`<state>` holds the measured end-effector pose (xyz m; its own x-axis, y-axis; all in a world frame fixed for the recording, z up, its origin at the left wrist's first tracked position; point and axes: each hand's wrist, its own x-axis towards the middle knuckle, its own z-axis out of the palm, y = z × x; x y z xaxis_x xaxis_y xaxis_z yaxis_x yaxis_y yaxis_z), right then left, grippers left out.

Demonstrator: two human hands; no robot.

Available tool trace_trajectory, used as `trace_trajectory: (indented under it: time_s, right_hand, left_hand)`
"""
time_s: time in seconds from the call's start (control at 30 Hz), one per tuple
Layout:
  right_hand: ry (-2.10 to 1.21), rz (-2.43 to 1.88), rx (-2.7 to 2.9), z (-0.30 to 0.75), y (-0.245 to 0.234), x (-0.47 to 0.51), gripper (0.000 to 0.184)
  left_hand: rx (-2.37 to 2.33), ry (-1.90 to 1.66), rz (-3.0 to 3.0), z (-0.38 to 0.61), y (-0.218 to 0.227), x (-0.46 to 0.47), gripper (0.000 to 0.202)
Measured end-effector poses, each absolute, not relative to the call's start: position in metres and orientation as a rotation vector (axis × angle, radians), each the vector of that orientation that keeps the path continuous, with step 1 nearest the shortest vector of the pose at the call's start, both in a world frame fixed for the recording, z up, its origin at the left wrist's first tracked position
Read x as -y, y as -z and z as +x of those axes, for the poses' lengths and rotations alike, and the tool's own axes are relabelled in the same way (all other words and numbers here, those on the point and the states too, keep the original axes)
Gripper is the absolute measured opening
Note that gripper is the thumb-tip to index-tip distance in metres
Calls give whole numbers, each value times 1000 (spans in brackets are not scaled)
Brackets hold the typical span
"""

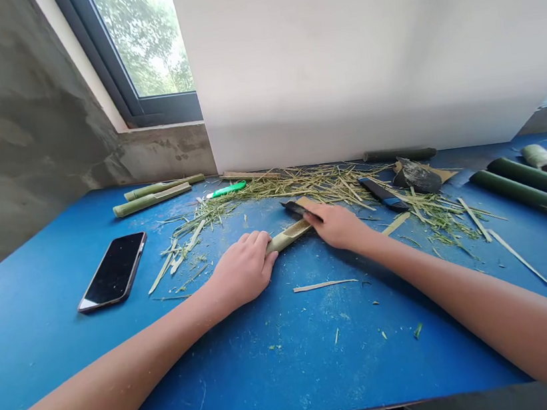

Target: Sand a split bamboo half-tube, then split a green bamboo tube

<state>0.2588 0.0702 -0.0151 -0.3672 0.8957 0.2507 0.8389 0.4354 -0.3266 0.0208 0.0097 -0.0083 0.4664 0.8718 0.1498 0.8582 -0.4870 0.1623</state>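
Observation:
My left hand (244,267) is wrapped round a pale green bamboo piece (290,235), which lies slanted just above or on the blue table; I cannot tell if it touches. The far part of this piece has a cut-away, open top. My right hand (339,224) pinches a sheet that looks like sandpaper (295,207), dark on one side and tan on the other, against the bamboo's far end. The fingers and sheet hide that end. A thin bamboo sliver (325,285) lies in front of the hands.
Bamboo shavings (301,186) spread behind the hands, with a green utility knife (226,190) and a dark-handled tool (383,194). Cut bamboo pieces (152,199) and a phone (113,272) lie left. Crumpled sandpaper (418,176) and dark green bamboo tubes (534,197) are right.

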Motion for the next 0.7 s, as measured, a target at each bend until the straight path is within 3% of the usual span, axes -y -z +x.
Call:
trace_trajectory:
  time_s: [0.1, 0.27, 0.43, 0.57, 0.7]
  right_hand:
    - [-310, -1145, 2421, 254, 16, -66, 43]
    - [-184, -1576, 2319, 258, 14, -72, 43]
    - [-297, -1189, 2446, 258, 15, -69, 45]
    - [-217, -1500, 2335, 256, 15, -69, 45]
    - [-283, -1156, 2421, 255, 17, -68, 44]
  left_hand:
    - [-1547, -325, 2658, 20, 9, -11, 28]
    - [-1552, -330, 2652, 21, 11, -10, 28]
    - [-1536, -327, 2676, 21, 10, -8, 28]
    - [-1556, -334, 2652, 21, 10, -8, 27]
    - [-1555, -337, 2650, 21, 10, -7, 26]
